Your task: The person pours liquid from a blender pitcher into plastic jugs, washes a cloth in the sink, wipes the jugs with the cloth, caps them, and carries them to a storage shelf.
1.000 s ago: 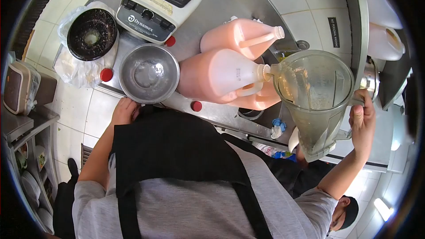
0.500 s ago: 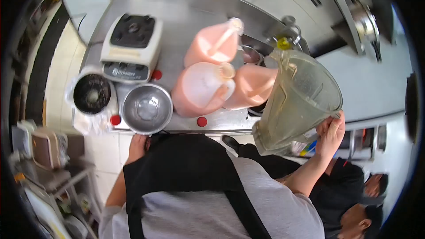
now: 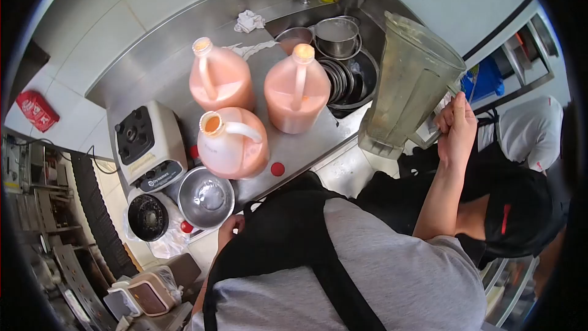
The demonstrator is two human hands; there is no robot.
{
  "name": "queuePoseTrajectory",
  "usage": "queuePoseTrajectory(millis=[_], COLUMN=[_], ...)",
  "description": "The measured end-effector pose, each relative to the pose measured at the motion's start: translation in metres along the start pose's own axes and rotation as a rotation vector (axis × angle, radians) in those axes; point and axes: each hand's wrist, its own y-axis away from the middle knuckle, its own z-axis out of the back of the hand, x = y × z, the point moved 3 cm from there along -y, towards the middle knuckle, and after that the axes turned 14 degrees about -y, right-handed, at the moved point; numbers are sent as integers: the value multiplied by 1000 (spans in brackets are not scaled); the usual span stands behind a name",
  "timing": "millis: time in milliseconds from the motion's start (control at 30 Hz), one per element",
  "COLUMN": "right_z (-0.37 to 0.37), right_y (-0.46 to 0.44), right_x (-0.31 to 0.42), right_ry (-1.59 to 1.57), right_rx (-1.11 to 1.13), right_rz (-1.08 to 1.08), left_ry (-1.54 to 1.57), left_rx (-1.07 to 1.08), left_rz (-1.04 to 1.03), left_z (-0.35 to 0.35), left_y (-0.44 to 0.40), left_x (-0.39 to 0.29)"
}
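My right hand (image 3: 457, 124) is closed on the handle of a large, cloudy blender jar (image 3: 407, 89). The jar hangs slightly tilted in front of the sink, mouth up, and nothing shows inside it. My left hand (image 3: 231, 228) is low by the counter's front edge, near the steel bowl (image 3: 206, 199). Its fingers are curled in, with nothing visible in them. Three plastic jugs of pink-orange liquid stand on the counter: a back jug (image 3: 223, 79), a right jug (image 3: 297, 98) and a front jug (image 3: 236, 147), all uncapped.
The blender base (image 3: 144, 144) stands left on the steel counter (image 3: 168, 83), above a black-lined container (image 3: 147, 217). Red caps, one a red cap (image 3: 277, 169), lie about. The sink (image 3: 370, 64) holds pots and stacked dishes. A co-worker in a black cap (image 3: 520, 208) is close at right.
The view has turned and shifted, showing more of the sink. My right hand still holds the blender jar, which stands more upright in view. My left hand remains near the counter edge.
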Motion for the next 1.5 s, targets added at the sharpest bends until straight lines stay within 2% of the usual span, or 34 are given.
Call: queuePoseTrajectory(millis=[33,67,100,167,200,233,300,367,433,467,500,567,633,700,733,833,867,933,1100,1167,1233,1300,1333,1433,1467,1500], right_z=[5,13,17,24,31,38,54,66,84,88,96,105,112,119,125,155,161,172,205,210,206,198,190,179,173,168], right_y=[-1,-3,-5,-9,-11,-14,-22,-30,-33,-35,-40,-52,-79,-107,-120,-163,-175,-201,-249,-266,-281,-299,-309,-351,-362,-373], right_x=[-4,-8,-10,-14,-17,-22,-32,-44,-51,-56,-60,-65,-64,-60,-57,-61,-63,-63,-74,-81,-91,-105,-104,-137,-148,-161], right_ry=[-9,-27,-32,-24,-28,-36,15,199,663,599,600,708,670,537,577,487,464,428,392,505,493,574,703,450,442,348], right_rx=[-59,-89,-97,-157,-192,-204,-225,-212,-186,-160,-159,136,174,207,147,204,241,296,410,419,427,189,120,52,70,61], right_rz=[-32,-52,-47,-89,-87,-81,-86,69,365,445,440,685,691,792,782,810,839,822,814,659,652,569,412,202,202,83], left_ry=[231,321,314,343,162,150,-280,-341,-118,-53,-53,-63,-32,-45,-28,-125,-129,-180,-154,-153,-150,-153,-157,-130,-126,-135], left_rx=[28,113,118,224,283,287,329,362,312,219,221,207,181,138,122,110,109,141,125,94,86,58,51,-2,-18,-9], left_rz=[18,154,147,288,293,285,143,67,101,54,59,176,182,231,272,108,120,20,52,79,99,143,179,273,283,284], left_z=[-1,-3,-5,-14,-7,3,14,10,11,1,-5,-16,-37,-57,-70,-94,-104,-120,-152,-160,-167,-167,-166,-170,-171,-174], left_y=[-5,-9,-12,-16,-20,-25,-37,-46,-62,-68,-75,-87,-103,-125,-136,-177,-189,-208,-241,-245,-246,-245,-243,-236,-234,-231], left_x=[-7,-13,-11,0,-12,-33,-71,-76,-105,-103,-115,-144,-161,-189,-201,-251,-258,-275,-314,-320,-319,-318,-317,-315,-309,-299])
